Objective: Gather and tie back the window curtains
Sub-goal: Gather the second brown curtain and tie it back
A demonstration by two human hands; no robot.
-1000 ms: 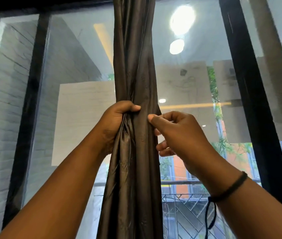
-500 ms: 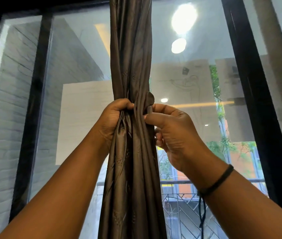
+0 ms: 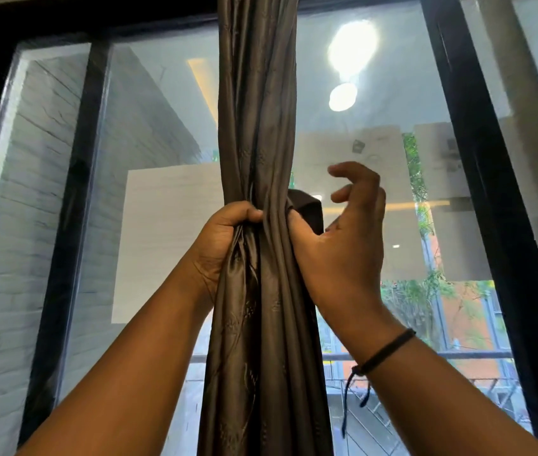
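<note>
Left hand (image 3: 228, 235) clamps the gathered curtain (image 3: 257, 126), right hand (image 3: 343, 245) thumbs the tie-back band (image 3: 307, 209), fingers loose: mid-wrap, next pull it round.

Both forearms are showing bare, with no sleeves reaching into view, and the left hand (image 3: 224, 238) is wearing nothing. At the wrist below the right hand (image 3: 343, 255), a thin dark braided cord bracelet (image 3: 389, 352) is circling the arm, knotted at its 7 o'clock end, and loose dark blue cord tails (image 3: 345, 406) are hanging from the knot toward 6 o'clock.
</note>
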